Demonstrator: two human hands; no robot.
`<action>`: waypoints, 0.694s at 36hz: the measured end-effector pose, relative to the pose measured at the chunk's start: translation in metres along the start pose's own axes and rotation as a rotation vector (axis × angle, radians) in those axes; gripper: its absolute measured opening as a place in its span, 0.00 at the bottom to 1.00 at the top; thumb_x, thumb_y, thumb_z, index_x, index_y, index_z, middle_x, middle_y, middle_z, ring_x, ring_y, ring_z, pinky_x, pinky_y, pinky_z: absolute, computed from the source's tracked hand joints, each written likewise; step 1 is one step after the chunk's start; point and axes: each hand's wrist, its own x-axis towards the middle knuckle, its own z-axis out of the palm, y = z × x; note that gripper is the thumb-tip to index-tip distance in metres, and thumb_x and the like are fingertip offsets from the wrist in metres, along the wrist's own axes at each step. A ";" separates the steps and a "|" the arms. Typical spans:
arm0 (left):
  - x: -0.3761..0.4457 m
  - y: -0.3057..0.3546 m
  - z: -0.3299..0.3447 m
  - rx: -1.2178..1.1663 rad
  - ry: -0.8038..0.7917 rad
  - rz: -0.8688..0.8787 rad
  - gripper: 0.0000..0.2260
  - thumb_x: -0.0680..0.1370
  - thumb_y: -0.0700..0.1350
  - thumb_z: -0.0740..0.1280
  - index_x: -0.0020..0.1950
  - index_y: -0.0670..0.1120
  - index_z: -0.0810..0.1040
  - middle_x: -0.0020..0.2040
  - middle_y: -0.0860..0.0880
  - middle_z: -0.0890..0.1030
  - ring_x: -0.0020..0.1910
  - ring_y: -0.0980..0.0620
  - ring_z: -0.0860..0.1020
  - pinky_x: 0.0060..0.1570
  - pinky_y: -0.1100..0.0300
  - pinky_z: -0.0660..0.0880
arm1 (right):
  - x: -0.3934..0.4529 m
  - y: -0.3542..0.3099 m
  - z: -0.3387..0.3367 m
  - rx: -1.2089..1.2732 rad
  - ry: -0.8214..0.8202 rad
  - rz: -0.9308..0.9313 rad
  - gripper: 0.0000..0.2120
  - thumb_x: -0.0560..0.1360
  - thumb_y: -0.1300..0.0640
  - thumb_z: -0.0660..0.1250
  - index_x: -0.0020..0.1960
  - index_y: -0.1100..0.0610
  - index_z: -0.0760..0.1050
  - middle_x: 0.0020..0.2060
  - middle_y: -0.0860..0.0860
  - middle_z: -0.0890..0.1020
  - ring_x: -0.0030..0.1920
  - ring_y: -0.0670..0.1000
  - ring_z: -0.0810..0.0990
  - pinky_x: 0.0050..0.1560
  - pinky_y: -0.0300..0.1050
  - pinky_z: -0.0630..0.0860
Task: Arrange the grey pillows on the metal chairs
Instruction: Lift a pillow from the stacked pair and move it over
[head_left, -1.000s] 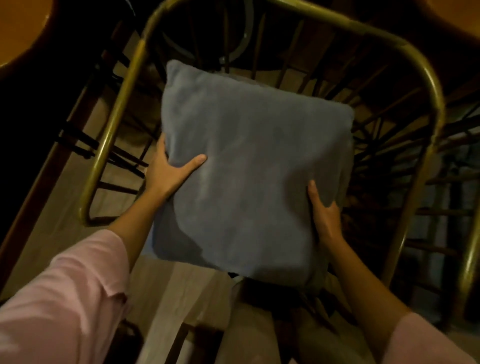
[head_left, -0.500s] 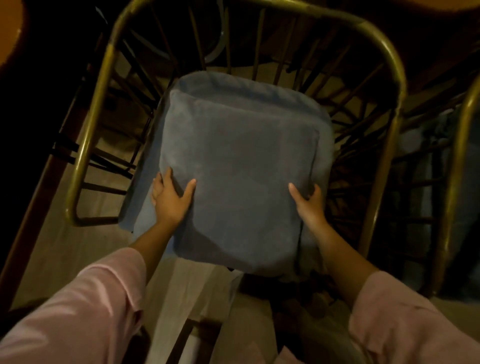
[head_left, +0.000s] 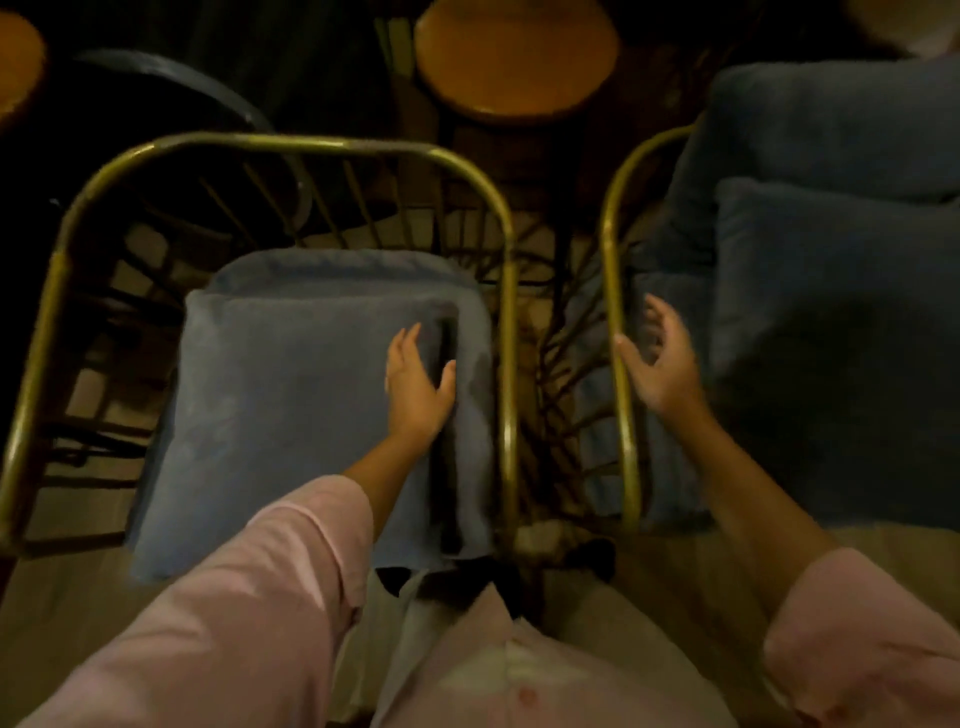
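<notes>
A grey pillow (head_left: 291, 400) lies flat on the seat of the left metal chair (head_left: 291, 143), on top of a grey seat cushion (head_left: 475, 332) whose edge shows at the back and right. My left hand (head_left: 418, 384) rests flat on the pillow's right side, fingers spread. My right hand (head_left: 660, 361) hovers open by the brass rail of the right metal chair (head_left: 615, 291), holding nothing. On that chair a second grey pillow (head_left: 810, 291) lies on grey cushions, and another grey pillow (head_left: 841, 124) sits behind it.
A round wooden stool (head_left: 517, 57) stands beyond the gap between the two chairs. Another wooden round top (head_left: 18, 62) is at the far left. Dark wire rods fill the chair sides and the narrow gap between the rails.
Both hands let go of the pillow, which now lies on the left chair. The left hand moved to its right side; the right hand swung over to the right chair's rail. The view shifted right.
</notes>
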 end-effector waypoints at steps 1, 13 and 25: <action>-0.002 0.020 0.014 -0.002 -0.020 0.027 0.30 0.77 0.46 0.69 0.76 0.37 0.62 0.75 0.36 0.65 0.75 0.38 0.64 0.75 0.46 0.61 | 0.002 0.011 -0.025 -0.015 0.063 -0.018 0.33 0.74 0.49 0.69 0.74 0.62 0.66 0.69 0.61 0.73 0.68 0.59 0.73 0.70 0.54 0.71; -0.026 0.207 0.208 0.012 -0.337 0.143 0.33 0.78 0.49 0.69 0.77 0.38 0.60 0.75 0.36 0.63 0.75 0.38 0.62 0.75 0.50 0.60 | 0.049 0.145 -0.277 -0.173 0.396 0.273 0.36 0.75 0.46 0.69 0.75 0.64 0.65 0.72 0.63 0.71 0.72 0.64 0.68 0.73 0.59 0.65; 0.007 0.285 0.303 -0.509 -0.436 -0.576 0.53 0.65 0.72 0.70 0.80 0.46 0.54 0.77 0.45 0.65 0.74 0.40 0.68 0.73 0.43 0.66 | 0.075 0.216 -0.363 0.284 0.308 0.742 0.44 0.74 0.29 0.59 0.79 0.56 0.59 0.76 0.57 0.67 0.74 0.61 0.68 0.68 0.54 0.68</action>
